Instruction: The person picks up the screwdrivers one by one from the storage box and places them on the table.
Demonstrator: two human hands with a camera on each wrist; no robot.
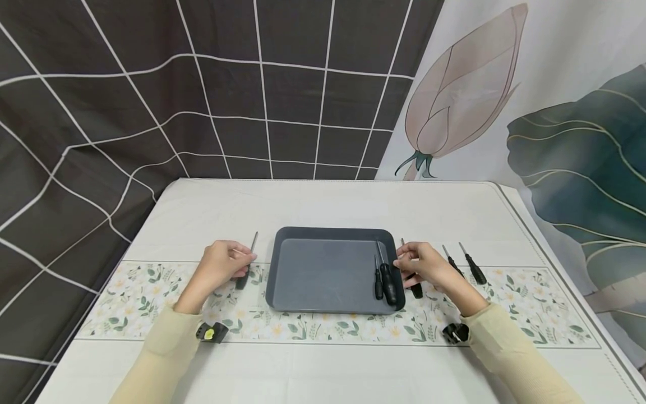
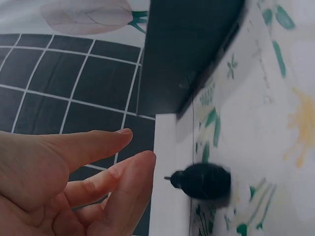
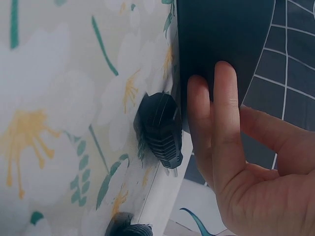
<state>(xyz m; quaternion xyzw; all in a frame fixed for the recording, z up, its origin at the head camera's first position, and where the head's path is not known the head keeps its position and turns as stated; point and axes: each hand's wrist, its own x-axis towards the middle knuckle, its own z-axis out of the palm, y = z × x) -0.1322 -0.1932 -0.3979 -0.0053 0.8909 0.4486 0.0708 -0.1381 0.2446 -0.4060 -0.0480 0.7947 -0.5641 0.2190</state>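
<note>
My left hand (image 1: 225, 262) hovers by a black-handled screwdriver (image 1: 243, 279) lying left of the grey tray (image 1: 323, 307). In the left wrist view a gap shows between thumb and fingers, nothing is held, and the screwdriver's handle (image 2: 204, 182) lies apart from them. My right hand (image 1: 423, 262) is at the tray's right rim, fingers extended; in the right wrist view two fingertips overlap the tray's side (image 3: 221, 29), and contact is hard to tell. Partly beneath this hand lies another screwdriver (image 1: 416, 290). Two black screwdrivers, one smaller (image 1: 378, 286) and one larger (image 1: 388, 286), lie inside the tray at right.
Right of my right hand, two more screwdrivers lie on the table, one partly behind the wrist (image 1: 452, 262) and one farther out (image 1: 475, 271). A white cloth with a floral band (image 1: 303, 335) covers the table. A dark gridded curtain (image 1: 217, 90) hangs behind.
</note>
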